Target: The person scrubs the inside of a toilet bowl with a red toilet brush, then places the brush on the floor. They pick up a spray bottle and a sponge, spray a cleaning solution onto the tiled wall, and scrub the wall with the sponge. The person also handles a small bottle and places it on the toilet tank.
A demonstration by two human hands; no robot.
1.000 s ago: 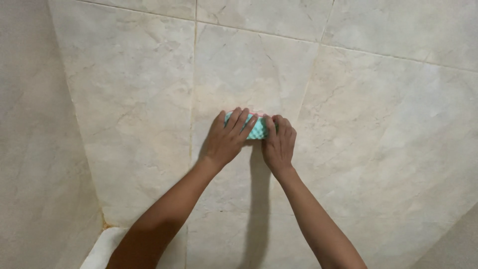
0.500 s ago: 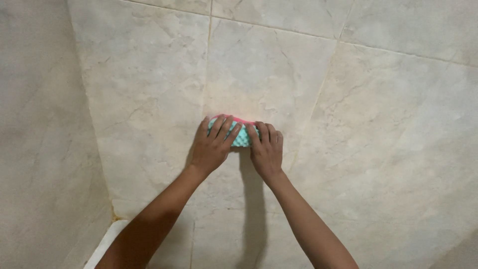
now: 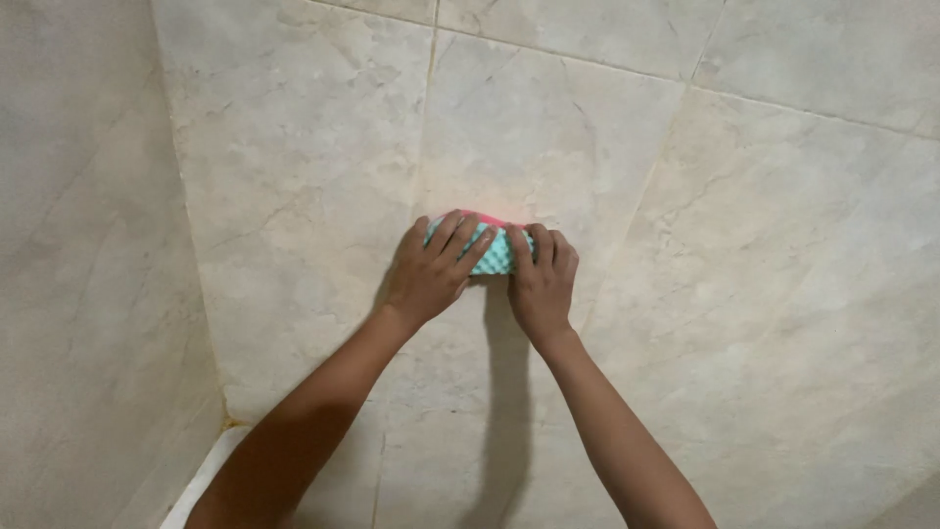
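Observation:
A small scrubbing sponge (image 3: 496, 253), teal checkered on its face with a pink edge along the top, is pressed flat against a beige marble-look tiled wall (image 3: 685, 245). My left hand (image 3: 429, 274) lies over the sponge's left part with fingers spread across it. My right hand (image 3: 541, 279) covers its right end, fingers curled over the top. Both forearms reach up from the bottom of the view. Most of the sponge is hidden under my fingers.
A second tiled wall (image 3: 78, 294) meets the first at a corner on the left. A white rounded edge of a fixture (image 3: 201, 480) shows at the bottom left. Grout lines cross the wall above and beside my hands.
Both hands and the sponge sit further left in the view and the pink edge now shows; the wall corner has also shifted in the frame, so the camera moved.

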